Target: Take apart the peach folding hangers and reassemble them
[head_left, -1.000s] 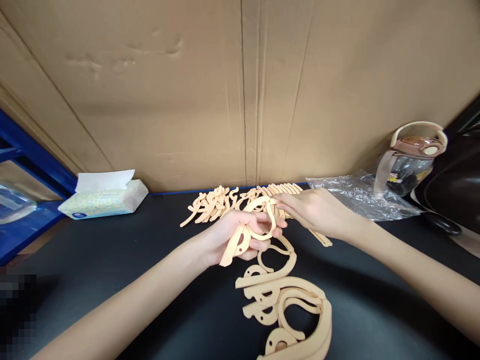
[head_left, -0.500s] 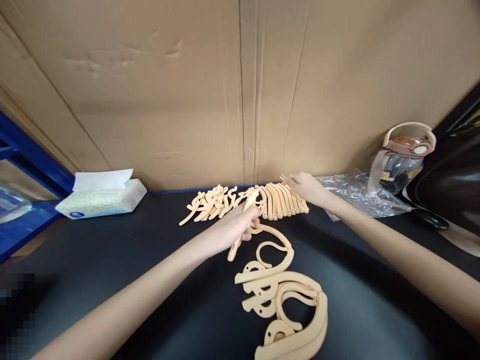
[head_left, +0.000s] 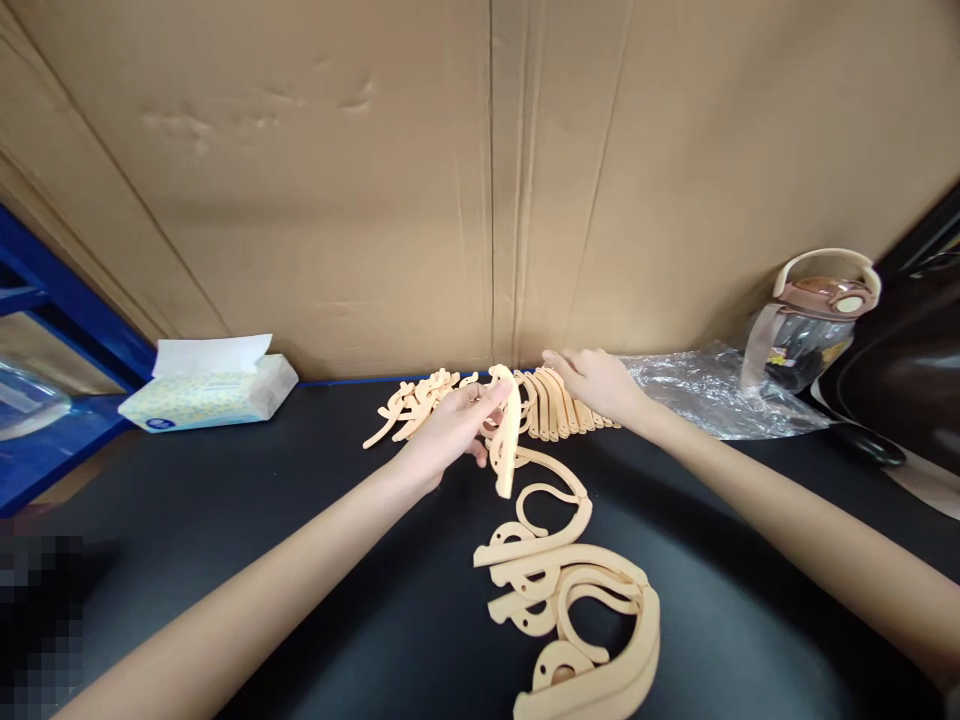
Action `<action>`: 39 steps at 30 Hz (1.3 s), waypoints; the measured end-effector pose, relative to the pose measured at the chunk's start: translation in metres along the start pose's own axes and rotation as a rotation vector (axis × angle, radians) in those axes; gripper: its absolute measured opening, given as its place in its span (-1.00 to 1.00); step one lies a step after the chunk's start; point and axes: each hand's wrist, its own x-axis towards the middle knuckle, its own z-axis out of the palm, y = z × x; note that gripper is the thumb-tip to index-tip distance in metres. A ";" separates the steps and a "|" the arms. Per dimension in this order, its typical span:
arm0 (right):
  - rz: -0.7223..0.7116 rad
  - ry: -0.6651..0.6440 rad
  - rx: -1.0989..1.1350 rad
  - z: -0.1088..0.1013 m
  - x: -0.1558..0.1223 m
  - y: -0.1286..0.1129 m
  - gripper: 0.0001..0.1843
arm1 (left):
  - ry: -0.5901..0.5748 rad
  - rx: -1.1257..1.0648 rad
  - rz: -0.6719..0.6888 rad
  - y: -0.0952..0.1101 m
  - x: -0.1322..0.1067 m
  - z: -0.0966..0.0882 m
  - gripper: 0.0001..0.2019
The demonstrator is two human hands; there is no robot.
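My left hand (head_left: 457,425) is closed around a beige plastic folding-hanger piece (head_left: 509,445), which stands roughly upright above the table. Just right of it, my right hand (head_left: 604,382) reaches over the far end of a row of slim curved hanger arms (head_left: 551,408). Its fingers are bent together at the row's top edge, and whatever they pinch is hidden. Left of the row, partly behind my left hand, lies a heap of small curved hooks (head_left: 412,398). Nearer to me, several folded hangers (head_left: 607,560) with hooks lie overlapping in a line.
A tissue pack (head_left: 206,392) sits at the back left beside a blue frame (head_left: 71,320). At the back right are a crumpled clear plastic bag (head_left: 697,390) and a drink bottle (head_left: 814,330) with a strap. Cardboard (head_left: 337,200) walls off the black table's (head_left: 300,560) far edge.
The hanger piece in my left hand has turned from slanted to nearly upright, its lower end swinging right. My right hand's fingertips have shifted slightly left, and the thin tip beside them no longer shows.
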 end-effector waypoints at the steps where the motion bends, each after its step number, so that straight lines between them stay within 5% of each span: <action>1: -0.046 -0.022 0.065 -0.003 -0.006 -0.006 -0.44 | 0.023 -0.014 0.019 0.001 0.001 0.000 -0.66; 6: -0.287 -0.067 0.682 -0.013 -0.022 -0.022 -0.68 | 0.062 -0.038 0.056 0.011 -0.001 0.001 -0.82; 9: -0.273 0.020 0.727 -0.020 -0.019 -0.019 -0.72 | 0.091 -0.036 0.086 0.020 -0.002 0.000 -0.80; 15: -0.325 0.058 0.638 -0.026 -0.026 -0.022 -0.73 | 0.026 -0.017 0.191 0.027 -0.006 0.001 -0.78; 21: -0.402 0.188 0.470 -0.039 -0.026 -0.017 -0.77 | 0.098 0.328 0.376 0.034 -0.007 -0.010 -0.72; 26: -0.411 0.099 0.609 -0.043 -0.024 -0.012 -0.72 | 0.082 0.405 0.393 0.038 -0.006 -0.014 -0.63; 31: -0.438 0.293 -0.098 -0.036 -0.030 -0.019 -0.74 | 0.097 0.494 0.464 0.025 0.000 -0.007 -0.60; 33: -0.396 0.211 -0.141 -0.032 -0.031 -0.022 -0.79 | 0.159 0.556 0.490 0.015 0.001 -0.003 -0.62; 39: -0.127 -0.106 0.532 -0.016 -0.018 -0.007 -0.66 | 0.214 0.733 0.473 -0.008 0.011 0.010 -0.77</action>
